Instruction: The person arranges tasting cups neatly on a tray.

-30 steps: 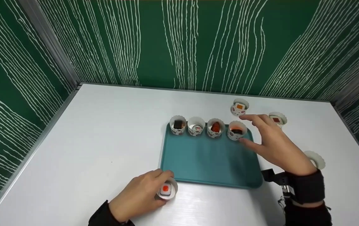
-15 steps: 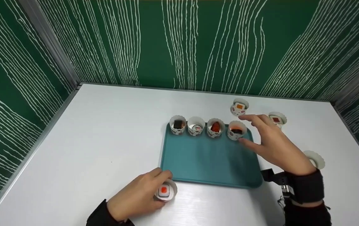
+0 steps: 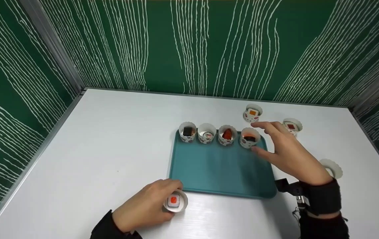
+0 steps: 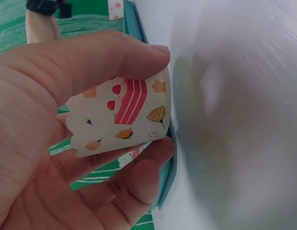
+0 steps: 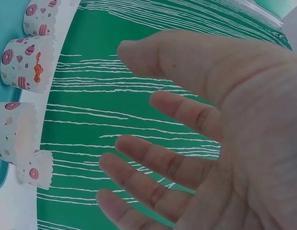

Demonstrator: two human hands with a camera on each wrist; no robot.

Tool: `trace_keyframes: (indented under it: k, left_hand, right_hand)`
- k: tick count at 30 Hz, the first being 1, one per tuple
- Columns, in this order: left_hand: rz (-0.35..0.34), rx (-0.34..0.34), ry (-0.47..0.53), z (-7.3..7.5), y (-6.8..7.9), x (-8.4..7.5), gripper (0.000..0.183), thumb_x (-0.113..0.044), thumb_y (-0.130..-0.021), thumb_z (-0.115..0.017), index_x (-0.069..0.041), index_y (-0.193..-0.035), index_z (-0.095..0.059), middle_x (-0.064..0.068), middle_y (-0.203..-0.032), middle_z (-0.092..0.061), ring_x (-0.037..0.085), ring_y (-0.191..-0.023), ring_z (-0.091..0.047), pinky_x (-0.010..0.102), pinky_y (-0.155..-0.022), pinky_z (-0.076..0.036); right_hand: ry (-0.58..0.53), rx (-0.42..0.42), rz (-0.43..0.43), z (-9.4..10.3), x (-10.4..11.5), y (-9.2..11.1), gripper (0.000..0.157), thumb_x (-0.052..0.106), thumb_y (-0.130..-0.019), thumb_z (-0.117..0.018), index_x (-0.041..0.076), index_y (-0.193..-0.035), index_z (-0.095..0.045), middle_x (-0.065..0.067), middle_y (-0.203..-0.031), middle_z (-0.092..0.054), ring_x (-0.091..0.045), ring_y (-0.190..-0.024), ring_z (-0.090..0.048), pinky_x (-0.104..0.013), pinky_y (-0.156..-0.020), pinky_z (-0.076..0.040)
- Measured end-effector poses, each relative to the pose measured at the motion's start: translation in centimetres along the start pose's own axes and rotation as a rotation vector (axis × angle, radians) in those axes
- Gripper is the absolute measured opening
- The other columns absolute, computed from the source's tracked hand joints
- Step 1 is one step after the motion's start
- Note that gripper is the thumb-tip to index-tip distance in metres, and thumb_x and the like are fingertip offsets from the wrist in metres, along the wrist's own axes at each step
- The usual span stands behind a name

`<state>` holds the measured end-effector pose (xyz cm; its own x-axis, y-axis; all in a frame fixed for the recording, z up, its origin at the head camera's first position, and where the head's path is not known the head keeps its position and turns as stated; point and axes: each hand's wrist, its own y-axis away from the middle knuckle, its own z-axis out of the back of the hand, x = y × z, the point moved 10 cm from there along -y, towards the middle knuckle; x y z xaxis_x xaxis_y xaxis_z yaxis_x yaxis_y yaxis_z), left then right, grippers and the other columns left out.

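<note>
My left hand point(image 3: 148, 205) grips a white paper baking cup point(image 4: 122, 112) printed with cakes and flowers, thumb on one side and fingers on the other. Inside that cup lies a white sushi-like piece with an orange-red centre point(image 3: 173, 200). It is held just off the near left corner of the teal tray point(image 3: 222, 172). My right hand point(image 3: 285, 154) hovers by the tray's far right corner with thumb and fingers spread, nothing between them. Nearest to it is a cup with a dark and orange piece point(image 3: 250, 138), the rightmost of a row along the tray's far edge.
That row also has cups with a dark block point(image 3: 187, 132), a pale round piece point(image 3: 207, 134) and a red piece point(image 3: 227, 135). Beyond the tray stand a cup with an orange-topped piece point(image 3: 252, 113) and a red-topped one point(image 3: 292, 126). Another cup point(image 3: 332, 167) is partly behind my right wrist.
My left hand with its cup has shifted very slightly left and stays near the tray corner. The right hand and the row of cups look almost the same.
</note>
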<state>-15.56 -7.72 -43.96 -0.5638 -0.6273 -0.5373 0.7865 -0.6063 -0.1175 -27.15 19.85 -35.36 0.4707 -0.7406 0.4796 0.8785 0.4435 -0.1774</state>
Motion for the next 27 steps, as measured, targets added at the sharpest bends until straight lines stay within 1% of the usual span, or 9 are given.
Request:
trace_keyframes:
  k: [3, 7, 11, 14, 20, 24, 27]
  left_hand:
    - [-0.005, -0.012, 0.014, 0.1, -0.1, 0.1, 0.056, -0.001, -0.076, -0.088, -0.015, -0.124, -0.061, -0.006, -0.114, -0.07, 0.007, -0.104, -0.063, 0.028, -0.092, -0.057]
    - [-0.006, -0.028, 0.027, 0.4, -0.2, 0.3, 0.057, -0.003, -0.076, -0.088, -0.015, -0.125, -0.061, -0.005, -0.114, -0.069, 0.007, -0.104, -0.062, 0.028, -0.092, -0.056]
    - [0.009, -0.036, 0.051, 0.5, -0.6, 0.8, 0.058, -0.005, -0.077, -0.09, -0.015, -0.126, -0.061, -0.005, -0.116, -0.068, 0.006, -0.105, -0.062, 0.029, -0.093, -0.057]
    - [0.016, -0.051, 0.07, 0.8, -0.9, 1.0, 0.06, -0.006, -0.076, -0.091, -0.015, -0.127, -0.062, -0.005, -0.119, -0.069, 0.007, -0.108, -0.063, 0.032, -0.097, -0.057]
    - [0.015, -0.102, 0.105, 1.8, -1.6, 1.1, 0.061, -0.008, -0.075, -0.092, -0.013, -0.128, -0.063, -0.003, -0.124, -0.069, 0.009, -0.111, -0.065, 0.035, -0.101, -0.057]
    - [0.028, -0.12, 0.136, 2.5, -2.4, 1.1, 0.062, -0.009, -0.075, -0.093, -0.015, -0.129, -0.063, -0.004, -0.126, -0.069, 0.009, -0.113, -0.066, 0.036, -0.103, -0.057]
    - [0.024, -0.136, 0.151, 3.1, -3.1, 1.0, 0.062, -0.009, -0.075, -0.093, -0.015, -0.13, -0.063, -0.003, -0.127, -0.069, 0.01, -0.115, -0.066, 0.037, -0.104, -0.057]
  right_hand:
    - [-0.004, 0.002, -0.003, 0.0, 0.0, 0.1, 0.064, 0.015, -0.099, -0.078, 0.015, -0.156, -0.05, -0.019, -0.147, -0.054, -0.038, -0.135, -0.054, -0.064, -0.105, -0.048]
    - [-0.014, 0.005, -0.012, 0.1, -0.1, 0.2, 0.065, 0.015, -0.099, -0.078, 0.016, -0.157, -0.049, -0.019, -0.148, -0.054, -0.039, -0.137, -0.053, -0.066, -0.108, -0.047]
    - [-0.009, 0.005, -0.012, 0.1, 0.0, 0.1, 0.065, 0.016, -0.099, -0.079, 0.015, -0.157, -0.049, -0.019, -0.148, -0.054, -0.039, -0.136, -0.054, -0.067, -0.106, -0.048]
    - [-0.002, 0.004, -0.011, 0.2, 0.0, 0.1, 0.065, 0.016, -0.098, -0.079, 0.015, -0.157, -0.049, -0.019, -0.147, -0.054, -0.039, -0.134, -0.055, -0.067, -0.105, -0.049]
    - [-0.006, 0.004, -0.021, 0.3, 0.1, 0.2, 0.065, 0.016, -0.098, -0.079, 0.014, -0.156, -0.05, -0.019, -0.147, -0.055, -0.038, -0.133, -0.055, -0.067, -0.106, -0.049]
    - [-0.006, 0.003, -0.023, 0.3, 0.1, 0.2, 0.065, 0.016, -0.098, -0.079, 0.014, -0.156, -0.05, -0.02, -0.146, -0.055, -0.038, -0.132, -0.056, -0.067, -0.105, -0.049]
    - [-0.003, -0.003, -0.019, 0.4, 0.1, 0.2, 0.065, 0.016, -0.098, -0.079, 0.014, -0.156, -0.05, -0.02, -0.146, -0.056, -0.039, -0.133, -0.055, -0.067, -0.105, -0.049]
